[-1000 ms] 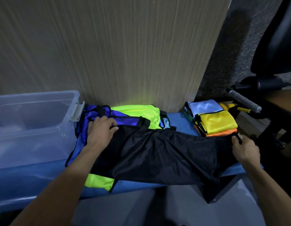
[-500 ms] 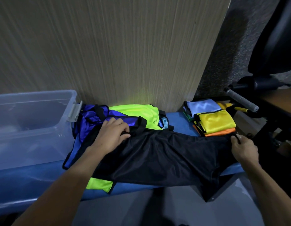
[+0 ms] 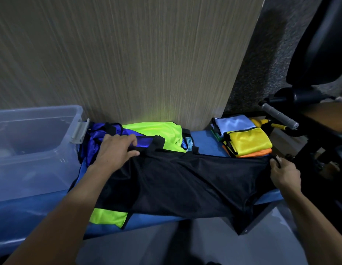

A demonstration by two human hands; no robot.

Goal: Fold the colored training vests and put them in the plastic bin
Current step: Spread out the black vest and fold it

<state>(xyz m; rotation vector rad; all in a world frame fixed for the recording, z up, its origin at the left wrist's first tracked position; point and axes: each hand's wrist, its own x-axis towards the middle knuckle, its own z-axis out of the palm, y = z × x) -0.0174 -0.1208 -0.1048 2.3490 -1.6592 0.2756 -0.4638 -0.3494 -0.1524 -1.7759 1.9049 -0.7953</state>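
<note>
The fingers of the left hand (image 3: 116, 152) lie extended and slightly spread, pressing the shoulder end of the black vest (image 3: 185, 180) flat against the pile beneath. The right hand (image 3: 284, 172) pinches the vest's opposite edge between thumb and curled fingers. Judged purpose: one end anchored, the other tensioned — the mesh is drawn smooth across the blue bench (image 3: 206, 144) ahead of a fold.

Below the black vest lie a neon-green vest (image 3: 156, 131) and a blue vest (image 3: 97, 136), both unfolded. Folded vests (image 3: 246, 140) are stacked at the bench's right end. The plastic bin (image 3: 36, 142) stands at the left, touching the pile.

The bin's contents cannot be made out through its cloudy wall. The black vest's near hem hangs off the bench edge into shadow — its outline there is unclear.
</note>
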